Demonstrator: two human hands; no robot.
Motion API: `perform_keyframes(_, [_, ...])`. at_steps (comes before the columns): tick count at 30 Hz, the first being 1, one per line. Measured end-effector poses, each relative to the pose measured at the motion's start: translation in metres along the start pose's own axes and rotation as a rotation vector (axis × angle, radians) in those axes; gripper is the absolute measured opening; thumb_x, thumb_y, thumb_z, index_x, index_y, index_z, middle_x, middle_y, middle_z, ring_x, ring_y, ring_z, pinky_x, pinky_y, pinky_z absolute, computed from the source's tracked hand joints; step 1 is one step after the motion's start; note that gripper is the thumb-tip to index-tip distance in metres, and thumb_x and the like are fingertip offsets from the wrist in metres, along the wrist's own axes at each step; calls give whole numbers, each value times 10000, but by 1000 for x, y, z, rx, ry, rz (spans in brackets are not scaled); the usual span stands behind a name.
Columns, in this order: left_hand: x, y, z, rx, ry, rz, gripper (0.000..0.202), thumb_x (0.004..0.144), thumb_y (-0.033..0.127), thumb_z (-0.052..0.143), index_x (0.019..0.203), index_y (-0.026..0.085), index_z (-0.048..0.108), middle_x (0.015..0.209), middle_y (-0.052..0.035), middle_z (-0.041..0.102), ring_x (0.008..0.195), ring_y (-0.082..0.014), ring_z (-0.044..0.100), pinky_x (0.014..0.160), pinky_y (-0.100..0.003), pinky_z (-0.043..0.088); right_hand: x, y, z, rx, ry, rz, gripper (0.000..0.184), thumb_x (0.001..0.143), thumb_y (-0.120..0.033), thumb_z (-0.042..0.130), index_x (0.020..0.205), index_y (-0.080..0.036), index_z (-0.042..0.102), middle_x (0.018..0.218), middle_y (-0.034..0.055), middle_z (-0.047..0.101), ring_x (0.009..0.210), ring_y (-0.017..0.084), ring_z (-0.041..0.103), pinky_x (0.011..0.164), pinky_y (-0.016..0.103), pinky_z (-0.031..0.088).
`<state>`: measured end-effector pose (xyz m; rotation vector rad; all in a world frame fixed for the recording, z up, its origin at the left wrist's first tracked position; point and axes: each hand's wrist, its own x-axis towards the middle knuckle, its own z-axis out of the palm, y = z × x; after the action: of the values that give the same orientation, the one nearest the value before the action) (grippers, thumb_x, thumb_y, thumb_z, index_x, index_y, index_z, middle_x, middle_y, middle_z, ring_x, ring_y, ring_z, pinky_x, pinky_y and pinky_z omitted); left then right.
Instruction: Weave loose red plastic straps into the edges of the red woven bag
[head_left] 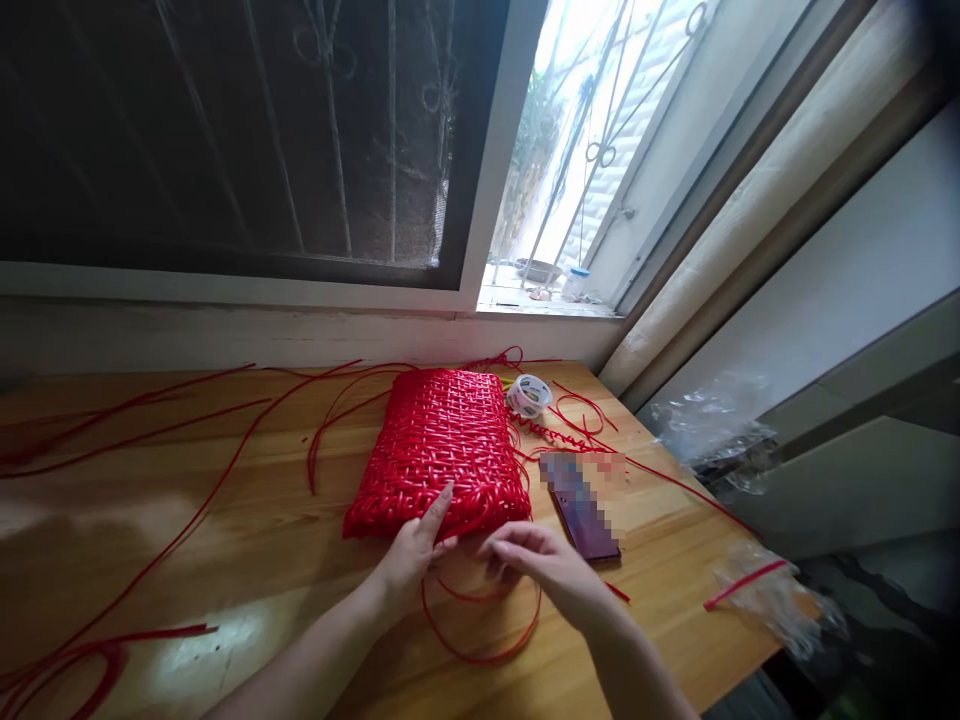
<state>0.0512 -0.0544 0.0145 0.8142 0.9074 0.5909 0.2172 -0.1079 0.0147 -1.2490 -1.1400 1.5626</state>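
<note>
Woven red panel [442, 440], a thick mat of plaited plastic cord, lies flat in the middle of the wooden desk [262, 540], its near edge just in front of your hands; it looks light and springy rather than stiff, with a glossy and probably slippery surface, so the firm near edge or a corner would give the surest hold. Your left hand [415, 560] rests on that near edge, grip loose and holding nothing, the index finger stretched out and pressing on the weave; your right hand [544, 565], just beside it, has its fingertips drawn together in what looks like a pinch on a cord loop [487, 655] that curves out over the desk towards you. A phone [581, 505] lies just right of the panel, its upper part blurred; a small tape roll [529, 393] sits at the panel's far right corner among curled cord ends. Loose red cords [150, 635] trail well across the left of the desk; crumpled clear plastic [784, 600] hangs at the right edge. The desk is pale varnished wood, shiny under daylight; behind it a dark mesh screen [225, 130] and a bright barred window [585, 150].
</note>
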Motion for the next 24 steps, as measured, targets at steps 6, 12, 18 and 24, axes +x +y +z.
perform_keyframes(6, [-20, -22, 14, -16, -194, -56, 436, 715, 598, 419, 620, 172, 434, 443, 76, 335, 371, -48, 205, 377, -196, 158, 33, -41, -27, -367, 238, -250, 220, 744, -397, 553, 777, -182, 584, 683, -13, 550, 609, 96, 484, 573, 229, 393])
perform_keyframes(12, [-41, -34, 26, -195, -316, -17, 407, 702, 567, 476, 715, 160, 472, 431, 59, 424, 381, -66, 372, 440, -207, 346, 74, -50, -16, -835, 145, -456, 359, 712, -395, 588, 1032, -234, 565, 1084, 61, 528, 1054, 203, 449, 915, 372, 343])
perform_keyframes(18, [-47, 1, 8, -137, -248, 95, 301, 751, 439, 501, 691, 145, 516, 340, 100, 328, 289, -25, 214, 356, -162, 309, 47, -62, -46, -886, -356, -435, 777, 664, -369, 643, 1323, -308, 234, 1414, 15, 189, 1305, 222, 83, 1038, 434, 161])
perform_keyframes(24, [-40, 30, 0, -79, -283, 187, 180, 737, 327, 559, 746, 150, 529, 355, 107, 322, 283, -15, 204, 305, -137, 225, 60, -1, -23, -1050, 164, -563, 711, 646, -58, 519, 1290, -293, 333, 1409, -13, 203, 1309, 232, 23, 1039, 460, 173])
